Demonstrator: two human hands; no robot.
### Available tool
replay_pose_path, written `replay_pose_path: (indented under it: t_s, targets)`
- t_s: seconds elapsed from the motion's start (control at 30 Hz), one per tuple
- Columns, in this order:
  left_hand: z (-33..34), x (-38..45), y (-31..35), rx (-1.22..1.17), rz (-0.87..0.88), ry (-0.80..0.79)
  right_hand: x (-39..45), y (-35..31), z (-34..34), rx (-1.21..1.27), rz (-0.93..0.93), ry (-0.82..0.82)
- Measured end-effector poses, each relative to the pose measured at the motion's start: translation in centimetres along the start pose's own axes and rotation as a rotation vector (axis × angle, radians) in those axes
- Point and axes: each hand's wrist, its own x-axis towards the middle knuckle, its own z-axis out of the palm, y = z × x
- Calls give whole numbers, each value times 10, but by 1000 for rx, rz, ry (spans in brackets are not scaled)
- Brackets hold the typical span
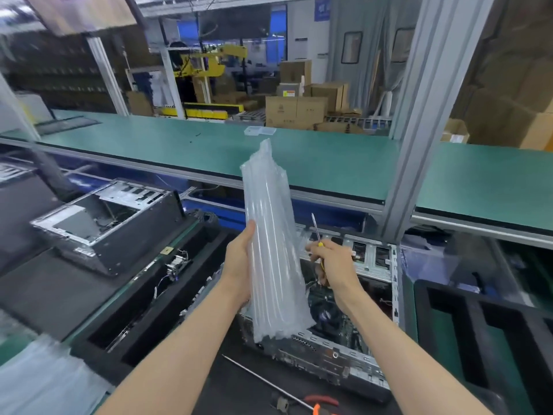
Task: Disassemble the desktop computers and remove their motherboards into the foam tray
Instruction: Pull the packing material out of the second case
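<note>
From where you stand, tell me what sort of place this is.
Likely a factory teardown line: green-matted workbench on aluminium framing, opened computer case, stacked cardboard boxes behind.

air cushion [273, 250] clear | screwdriver [317, 235] yellow | foam tray [478, 339] black | shelf [329, 157] green

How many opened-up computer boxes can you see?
2. One computer case lies open right under the hands, behind the air-cushion packing that the left hand holds. The other case sits tilted on the left. More may be out of view.
</note>
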Motion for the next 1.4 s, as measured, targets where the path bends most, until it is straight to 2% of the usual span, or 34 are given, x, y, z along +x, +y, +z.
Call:
replay_pose_path:
  t_s: [0.17, 0.27, 0.4, 0.47, 0.6, 0.7, 0.77, 0.87, 1.0, 1.1, 1.23, 1.4]
  targets:
    - [-13, -3, 8, -62, -11, -132, 2, 11, 1, -38, -15, -14]
    - [-17, -6, 6, -123, -37, -220, -1, 14, 6, -25, 45, -57]
    - [-18, -9, 3, -140, -97, -225, -8, 7, 15, 194, 101, -191]
    - [-16, -7, 1, -99, -106, -185, -9, 3, 16, 231, 68, -161]
    - [-11, -3, 5, 15, -47, 20, -6, -8, 18, 217, -22, -108]
    - [-10, -5, 17, 126, -93, -136, -5, -15, 23, 195, -61, -118]
    - [-15, -5, 26, 175, -56, -152, -3, -19, 30, 167, -73, -144]
    - [-40, -15, 48, 197, -67, -47, 1, -24, 46, 140, -76, -159]
    - [-110, -41, 87, 258, -101, 170, 6, -30, 80, 91, -105, -207]
    - [-154, -67, 109, 258, -93, 273, 6, -30, 125, 65, -105, -279]
    - [-205, -102, 129, 307, -50, 496, -1, -28, 197, 7, -148, -313]
    - [-272, -150, 142, 298, -49, 710, -21, -19, 278, -133, -172, -465]
